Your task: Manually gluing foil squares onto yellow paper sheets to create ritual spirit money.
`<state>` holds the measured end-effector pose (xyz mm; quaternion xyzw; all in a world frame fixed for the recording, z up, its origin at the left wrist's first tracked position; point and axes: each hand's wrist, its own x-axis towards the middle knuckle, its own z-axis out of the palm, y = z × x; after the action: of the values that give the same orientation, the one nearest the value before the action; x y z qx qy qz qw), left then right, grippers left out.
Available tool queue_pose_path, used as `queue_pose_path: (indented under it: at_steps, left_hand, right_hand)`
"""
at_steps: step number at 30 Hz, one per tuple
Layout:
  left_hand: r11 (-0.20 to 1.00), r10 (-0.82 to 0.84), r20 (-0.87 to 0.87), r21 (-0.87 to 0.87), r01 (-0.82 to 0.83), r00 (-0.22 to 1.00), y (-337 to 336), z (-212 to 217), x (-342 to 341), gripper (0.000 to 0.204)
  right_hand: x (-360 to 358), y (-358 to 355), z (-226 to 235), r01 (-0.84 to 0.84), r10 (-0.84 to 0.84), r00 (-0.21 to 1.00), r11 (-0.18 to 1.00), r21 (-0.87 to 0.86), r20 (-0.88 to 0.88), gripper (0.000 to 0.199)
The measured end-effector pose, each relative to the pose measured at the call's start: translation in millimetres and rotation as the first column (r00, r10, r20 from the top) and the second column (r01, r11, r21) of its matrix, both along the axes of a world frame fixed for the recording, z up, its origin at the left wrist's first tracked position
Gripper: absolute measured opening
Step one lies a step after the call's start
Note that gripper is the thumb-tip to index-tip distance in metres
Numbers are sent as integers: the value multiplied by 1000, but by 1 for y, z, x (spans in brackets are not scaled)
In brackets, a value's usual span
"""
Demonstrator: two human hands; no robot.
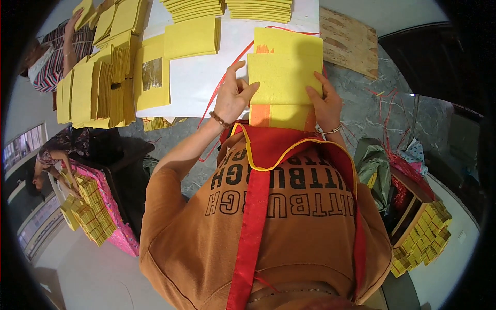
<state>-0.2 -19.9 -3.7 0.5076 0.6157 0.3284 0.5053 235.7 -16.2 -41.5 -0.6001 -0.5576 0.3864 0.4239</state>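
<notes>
Single head cam, fisheye, sitting on the person's head and looking steeply down along the torso. Only one view, so nothing is overlapping with another. It's framing the left hand (pixel 233 93) and right hand (pixel 325 103) close in, upper centre, with forearms coming up from the chest below them. Beyond the hands it's catching the white table (pixel 196 77); left of the left hand the frame is reaching a co-worker's arm (pixel 70 44). Edges are bending toward the dark rim.
</notes>
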Motion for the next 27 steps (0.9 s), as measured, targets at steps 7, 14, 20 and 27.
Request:
queue_pose_path:
  at_steps: [7,14,20,27]
  left_hand:
    - [562,-169,-748,462,686,642,-4,9,27,61]
    - [549,-283,-834,264,793,474,-7,-17,22,69]
    - [532,-277,-851,251,809,446,-3,-17,24,62]
    - [470,-208,-874,304,828,439,2,-13,23,57]
  right_hand:
    - [-1,-2,6,11,-11,1000,1000,-21,24,39]
    - [-16,-11,29,-24,-42,877,991,132,478,39]
    - [-1,-23,-27,-13,11,1000,994,111,17,37]
    - [3,-28,-38,33,-67,823,997,-71,-565,29]
